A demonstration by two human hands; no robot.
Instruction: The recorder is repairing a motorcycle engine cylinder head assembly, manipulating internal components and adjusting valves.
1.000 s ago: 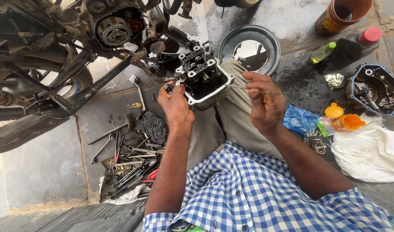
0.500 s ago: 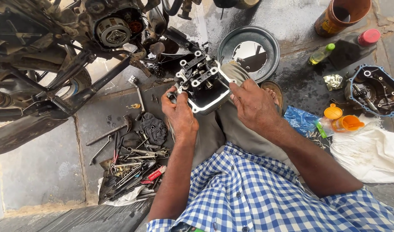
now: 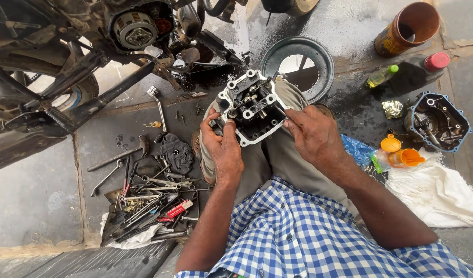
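A greasy metal engine cylinder head (image 3: 252, 107) with a pale rim rests on my knees. My left hand (image 3: 223, 146) grips its left side, thumb on the rim. On the right edge of the part sits my right hand (image 3: 313, 135), fingers curled against it; a thin dark tool seems to run from those fingers into the part. I am squatting in grey trousers and a blue checked shirt.
A motorcycle (image 3: 92, 56) with its engine open stands at the upper left. Several loose tools (image 3: 149, 198) lie on the floor to my left. A round pan (image 3: 319, 56), brown can (image 3: 406, 28), dark bottle (image 3: 417, 72), engine cover (image 3: 437, 122), orange funnel (image 3: 404, 154) and white cloth (image 3: 437, 190) lie right.
My right hand has come from open air down onto the right edge of the cylinder head. My left hand shifted its grip on the left side, and the part sits slightly lower.
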